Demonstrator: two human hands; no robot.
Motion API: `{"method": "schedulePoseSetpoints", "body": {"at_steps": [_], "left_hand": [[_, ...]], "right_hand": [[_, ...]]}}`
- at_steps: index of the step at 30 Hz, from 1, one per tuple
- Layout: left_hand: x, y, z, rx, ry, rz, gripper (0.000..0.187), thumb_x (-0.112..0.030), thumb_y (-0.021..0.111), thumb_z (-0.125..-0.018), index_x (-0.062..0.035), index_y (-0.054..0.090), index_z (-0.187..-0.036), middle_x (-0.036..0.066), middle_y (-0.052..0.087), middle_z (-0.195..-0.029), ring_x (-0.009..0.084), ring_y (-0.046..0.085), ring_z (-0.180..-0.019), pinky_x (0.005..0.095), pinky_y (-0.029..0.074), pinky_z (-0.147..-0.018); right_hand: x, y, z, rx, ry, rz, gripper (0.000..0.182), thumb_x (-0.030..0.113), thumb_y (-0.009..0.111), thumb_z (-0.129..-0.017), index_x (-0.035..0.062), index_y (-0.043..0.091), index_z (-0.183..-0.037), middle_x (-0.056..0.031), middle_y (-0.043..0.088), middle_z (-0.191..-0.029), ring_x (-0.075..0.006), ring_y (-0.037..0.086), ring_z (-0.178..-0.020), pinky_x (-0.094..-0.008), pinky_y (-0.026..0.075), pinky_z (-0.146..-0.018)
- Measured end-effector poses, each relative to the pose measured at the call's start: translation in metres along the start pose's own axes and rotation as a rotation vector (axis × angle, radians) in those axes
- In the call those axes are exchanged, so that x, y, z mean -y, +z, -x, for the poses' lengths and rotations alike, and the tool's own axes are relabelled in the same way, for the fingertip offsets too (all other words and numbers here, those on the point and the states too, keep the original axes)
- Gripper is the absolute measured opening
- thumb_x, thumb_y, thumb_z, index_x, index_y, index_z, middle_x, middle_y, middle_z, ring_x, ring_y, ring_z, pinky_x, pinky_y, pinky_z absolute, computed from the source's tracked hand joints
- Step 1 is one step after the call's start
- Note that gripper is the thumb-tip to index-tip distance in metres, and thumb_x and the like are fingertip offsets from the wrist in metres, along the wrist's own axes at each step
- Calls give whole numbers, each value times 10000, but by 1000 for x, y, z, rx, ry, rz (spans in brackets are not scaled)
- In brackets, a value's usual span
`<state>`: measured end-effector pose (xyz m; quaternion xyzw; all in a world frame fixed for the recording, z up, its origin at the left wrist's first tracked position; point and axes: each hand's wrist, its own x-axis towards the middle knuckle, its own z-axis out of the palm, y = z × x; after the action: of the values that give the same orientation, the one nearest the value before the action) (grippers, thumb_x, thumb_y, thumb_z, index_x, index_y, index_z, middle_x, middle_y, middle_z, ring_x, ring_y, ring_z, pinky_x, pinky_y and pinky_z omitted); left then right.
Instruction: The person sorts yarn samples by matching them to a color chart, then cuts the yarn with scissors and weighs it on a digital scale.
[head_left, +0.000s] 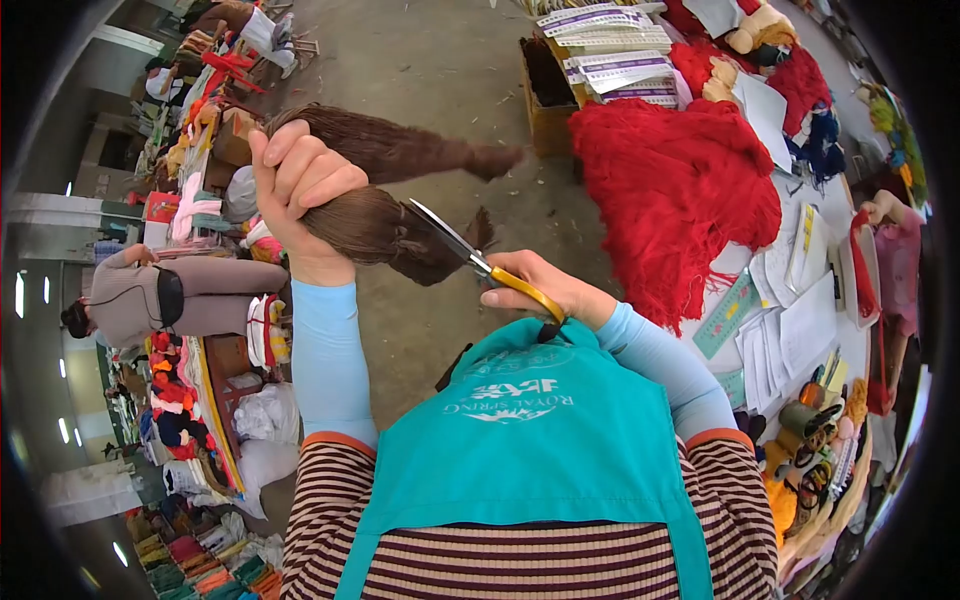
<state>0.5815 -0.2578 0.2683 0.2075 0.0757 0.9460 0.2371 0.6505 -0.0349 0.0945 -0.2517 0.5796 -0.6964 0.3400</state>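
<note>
here's the left hand (308, 180), fist clamped tight round a dark brown hank of fine, soft yarn (400, 150), held up in mid-air above the grey concrete floor (430, 60)! two tails spring from that grip: the upper one stretches long across to the right, dipping slightly, its long axis close to level; the shorter lower one heads right and slopes down. and what a look: smooth, rounded and faintly glossy by the fist, ragged and brushy at the tips. over to the right hand (550, 285), well apart from the left, fingers wrapped on the yellow-handled steel scissors (528, 287), blades aimed up and left alongside the lower tail; whether they touch it, can't tell. off to the right, a loose heap of bright red yarn (670, 190) spills over the white desk (738, 258).
</note>
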Motion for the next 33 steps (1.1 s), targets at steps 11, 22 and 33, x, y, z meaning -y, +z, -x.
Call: {"method": "schedulePoseSetpoints", "body": {"at_steps": [11,22,33], "left_hand": [[3,6,-1,-8,100,-37,331,-307,484,-1013,-114,469,-745,-70,388,-489,30,371,-390,218,451,-506],[16,10,-11,33,61,-2,326,-339,492,-1010,-127,487,-763,-82,375,-487,37,353,-412,241,433,-548],[22,2,-21,-28,82,-42,321,-298,504,-1007,-123,471,-739,-71,379,-492,36,365,-403,216,440,-533]], "right_hand": [[-4,7,5,-30,-141,-13,293,255,738,-847,24,557,-833,0,472,-683,-76,434,-669,-286,374,-577],[-6,0,13,-54,-142,62,279,243,739,-844,14,581,-859,-18,520,-700,-84,468,-688,-282,407,-605],[0,-4,20,-87,-245,16,267,228,741,-837,19,576,-848,-13,532,-716,-82,473,-686,-283,414,-601]]}}
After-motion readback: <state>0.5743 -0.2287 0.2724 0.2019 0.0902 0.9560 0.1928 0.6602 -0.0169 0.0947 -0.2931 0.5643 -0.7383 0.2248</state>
